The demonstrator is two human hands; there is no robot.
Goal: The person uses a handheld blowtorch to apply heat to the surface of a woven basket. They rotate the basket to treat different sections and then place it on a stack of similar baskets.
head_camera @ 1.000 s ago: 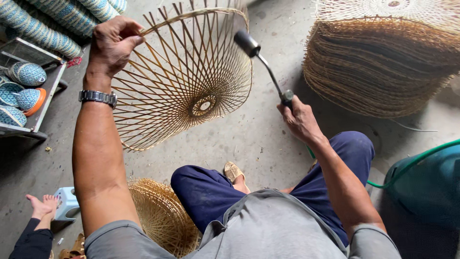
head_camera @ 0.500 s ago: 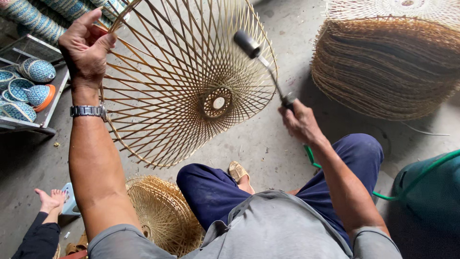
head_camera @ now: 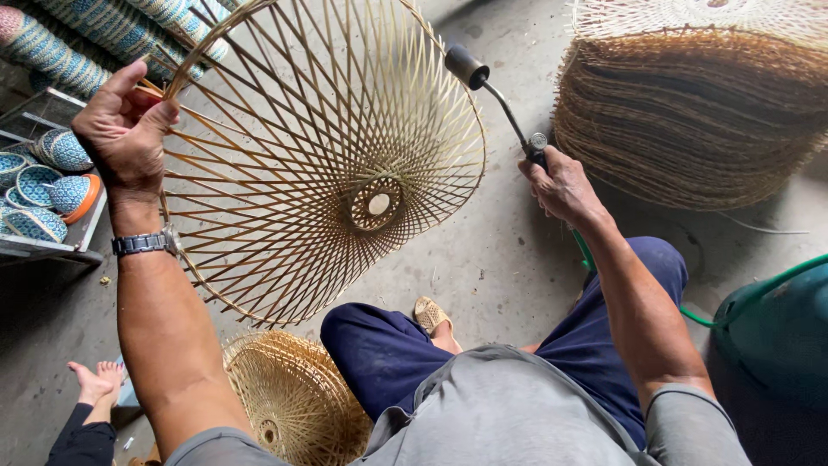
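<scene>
My left hand (head_camera: 125,134) grips the rim of a large open-weave bamboo basket frame (head_camera: 319,155), held up and tilted so its round centre hub faces me. A metal watch sits on that wrist. My right hand (head_camera: 561,181) is closed on the handle of a gas torch (head_camera: 492,95), whose dark nozzle points at the frame's upper right rim. A green hose (head_camera: 733,298) runs from the torch hand to the right. My legs in blue trousers are folded below.
A tall stack of woven bamboo frames (head_camera: 699,112) stands at the upper right. Another woven frame (head_camera: 293,397) lies on the concrete floor by my knee. Blue patterned bowls (head_camera: 47,185) fill a rack at left. Another person's feet (head_camera: 95,380) show at lower left.
The basket frame has come closer to me and turned, so its hub now faces me more squarely. The torch nozzle stays at the frame's right rim.
</scene>
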